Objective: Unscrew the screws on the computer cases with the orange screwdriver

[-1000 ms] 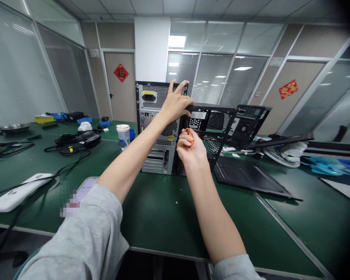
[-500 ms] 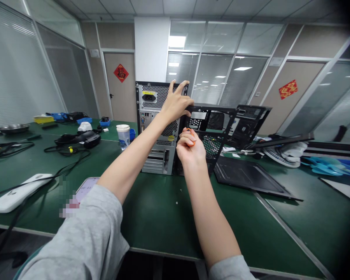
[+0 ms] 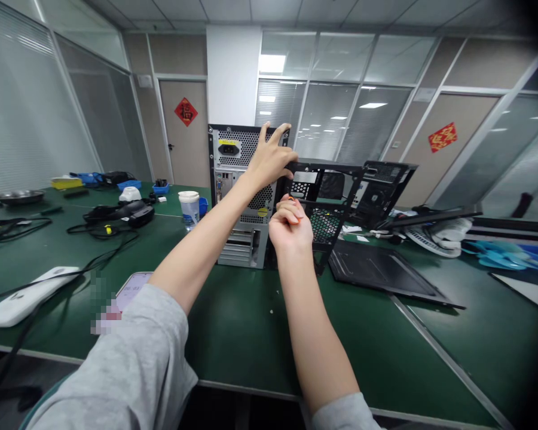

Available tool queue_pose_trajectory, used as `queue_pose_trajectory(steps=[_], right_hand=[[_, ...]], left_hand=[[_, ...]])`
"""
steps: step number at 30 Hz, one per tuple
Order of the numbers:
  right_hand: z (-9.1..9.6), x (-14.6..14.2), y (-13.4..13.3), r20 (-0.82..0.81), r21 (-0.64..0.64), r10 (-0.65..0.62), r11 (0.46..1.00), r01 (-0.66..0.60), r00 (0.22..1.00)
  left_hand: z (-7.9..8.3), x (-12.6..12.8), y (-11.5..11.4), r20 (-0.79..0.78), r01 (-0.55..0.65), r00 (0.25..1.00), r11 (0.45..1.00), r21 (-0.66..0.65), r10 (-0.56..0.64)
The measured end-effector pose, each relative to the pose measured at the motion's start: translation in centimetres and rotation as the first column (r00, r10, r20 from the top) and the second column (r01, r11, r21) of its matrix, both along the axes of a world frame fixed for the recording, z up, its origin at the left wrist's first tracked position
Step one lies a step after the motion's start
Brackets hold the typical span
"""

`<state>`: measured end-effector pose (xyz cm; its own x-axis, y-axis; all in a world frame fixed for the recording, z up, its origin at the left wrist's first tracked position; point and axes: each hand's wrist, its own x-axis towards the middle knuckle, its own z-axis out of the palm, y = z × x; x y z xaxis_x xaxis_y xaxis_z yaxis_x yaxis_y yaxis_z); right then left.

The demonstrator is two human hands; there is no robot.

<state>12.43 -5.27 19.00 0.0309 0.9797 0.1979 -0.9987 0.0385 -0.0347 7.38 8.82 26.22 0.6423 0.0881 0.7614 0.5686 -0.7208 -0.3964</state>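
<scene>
A desktop computer case [image 3: 237, 191] stands upright on the green table, its back panel with power socket and slots towards me. My left hand [image 3: 272, 156] grips the case's upper right edge, two fingers hooked over the top and the others spread down the side. Just below it, my right hand [image 3: 291, 224] is closed around a screwdriver [image 3: 300, 218] with an orange handle, most of which my fingers hide. Its dark shaft points up at the black panel frame [image 3: 325, 206] that adjoins the case's right side. Where the tip meets it cannot be made out.
A flat black panel [image 3: 385, 272] lies on the right, with another black case [image 3: 379, 191] behind it. On the left are a lidded cup [image 3: 189, 209], black cables, a white device [image 3: 31, 295] and a phone [image 3: 134, 286]. Small bits lie before the case.
My right hand has shifted slightly left, and its wrist has turned a little with the screwdriver in it. The left hand and the case have stayed put.
</scene>
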Motion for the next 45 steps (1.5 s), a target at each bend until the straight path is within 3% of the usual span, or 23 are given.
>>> queue_pose_trajectory(steps=[6, 15, 19, 24, 32, 45], right_hand=[[-0.4, -0.3, 0.3, -0.095, 0.02, -0.009, 1.0, 0.011, 0.995], [-1.0, -0.2, 0.7, -0.11, 0.109, 0.016, 0.994, -0.004, 0.994], [-0.9, -0.1, 0.7, -0.004, 0.096, -0.026, 0.995, 0.026, 1.0], [-0.2, -0.6, 0.3, 0.156, -0.028, -0.072, 0.997, 0.077, 0.985], [0.4, -0.7, -1.0, 0.303, -0.14, 0.091, 0.989, -0.05, 0.949], [1.4, 1.1, -1.9, 0.437, -0.214, 0.151, 0.975, -0.06, 0.887]], left_hand=[[-0.1, 0.1, 0.5, 0.004, 0.022, 1.0, 1.0, 0.012, -0.022], [0.0, 0.0, -0.1, -0.001, -0.004, 1.0, 1.0, -0.029, 0.004], [-0.1, 0.0, 0.1, 0.011, 0.022, 1.0, 0.999, -0.027, -0.022], [0.0, -0.1, -0.5, -0.022, -0.051, 0.999, 0.995, -0.086, 0.05], [0.0, -0.1, -0.3, 0.01, -0.016, 1.0, 0.999, -0.04, 0.016], [0.0, 0.0, -0.2, 0.013, -0.008, 1.0, 0.999, -0.043, 0.008]])
